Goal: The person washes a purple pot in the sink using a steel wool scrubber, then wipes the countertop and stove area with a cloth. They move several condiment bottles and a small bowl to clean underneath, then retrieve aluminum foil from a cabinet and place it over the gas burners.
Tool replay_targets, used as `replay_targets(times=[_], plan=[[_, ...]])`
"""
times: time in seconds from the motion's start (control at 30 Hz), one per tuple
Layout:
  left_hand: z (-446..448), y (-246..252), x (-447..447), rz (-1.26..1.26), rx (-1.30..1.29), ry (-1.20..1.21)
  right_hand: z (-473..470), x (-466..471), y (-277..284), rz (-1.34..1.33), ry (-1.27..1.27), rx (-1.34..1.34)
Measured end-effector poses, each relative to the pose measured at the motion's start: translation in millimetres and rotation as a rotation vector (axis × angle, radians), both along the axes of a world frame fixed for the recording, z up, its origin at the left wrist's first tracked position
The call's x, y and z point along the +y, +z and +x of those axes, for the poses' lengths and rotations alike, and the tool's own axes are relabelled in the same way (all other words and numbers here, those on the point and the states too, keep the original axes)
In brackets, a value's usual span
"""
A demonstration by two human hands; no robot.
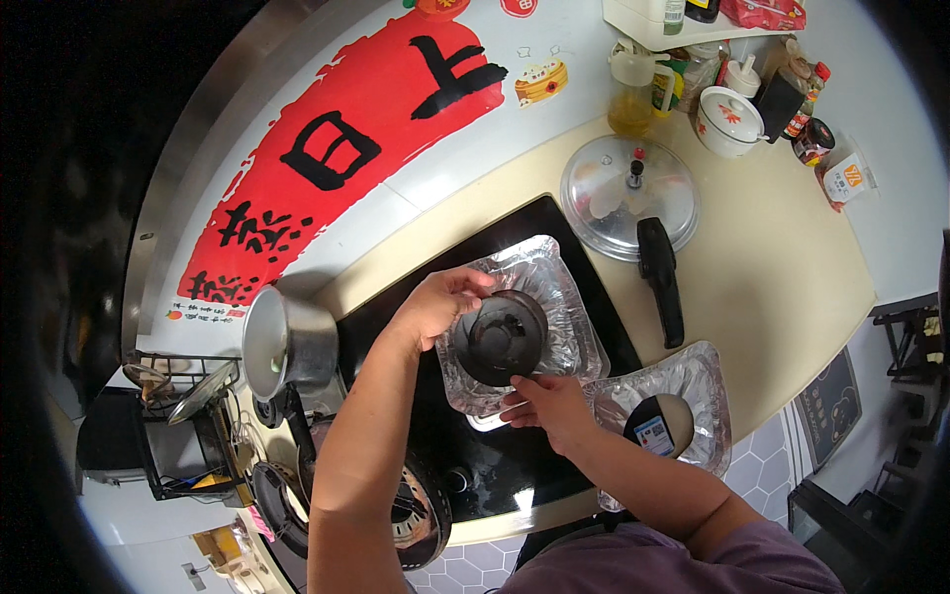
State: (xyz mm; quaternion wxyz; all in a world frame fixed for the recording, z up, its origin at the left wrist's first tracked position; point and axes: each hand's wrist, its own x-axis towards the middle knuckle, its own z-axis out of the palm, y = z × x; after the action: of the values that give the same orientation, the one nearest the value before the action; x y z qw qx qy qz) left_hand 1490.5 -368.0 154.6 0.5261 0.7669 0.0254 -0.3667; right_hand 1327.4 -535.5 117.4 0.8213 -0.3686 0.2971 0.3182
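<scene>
Between my two hands is a dark round metal part, seemingly a gas burner cap [506, 338], above a foil tray [568, 312]. My left hand [445, 304] grips its upper left edge with thumb and fingers. At its lower edge, my right hand [545, 405] pinches the rim between thumb and fingers. The tray rests over the black glass cooktop [493, 490]. A second foil tray [709, 386] sits near the counter's front edge, with a round reflective disc [672, 425] bearing a printed label inside it.
A pressure cooker lid [605, 197] with a black handle lies behind the cooktop's right side. An aluminium pot [308, 345] stands at the left, beside a wire rack [178, 475]. An oil jug [631, 93], a lidded white enamel pot [727, 134] and several bottles line the wall.
</scene>
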Motion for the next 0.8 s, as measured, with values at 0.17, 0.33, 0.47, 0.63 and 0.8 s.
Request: replay_targets(times=[0.17,0.33,0.47,0.63,0.8], plan=[[0.0,-2.9,1.5,-0.016,0.002,0.015,2.0,-0.3,-0.5,0.012,-0.022,-0.009],[-3.8,-2.9,3.5,0.119,0.031,0.069,3.8,-5.5,-3.3,-0.015,-0.008,0.001],[-7.4,-5.1,3.7,0.062,0.05,0.108,4.1,-8.0,-6.8,-0.012,-0.006,-0.011],[-9.2,-5.7,2.6,0.046,0.066,0.151,3.2,-5.9,-10.2,-0.014,0.007,-0.017],[-10.1,-8.0,3.8,0.029,0.044,0.144,3.2,-6.3,-10.4,-0.015,-0.007,-0.042]])
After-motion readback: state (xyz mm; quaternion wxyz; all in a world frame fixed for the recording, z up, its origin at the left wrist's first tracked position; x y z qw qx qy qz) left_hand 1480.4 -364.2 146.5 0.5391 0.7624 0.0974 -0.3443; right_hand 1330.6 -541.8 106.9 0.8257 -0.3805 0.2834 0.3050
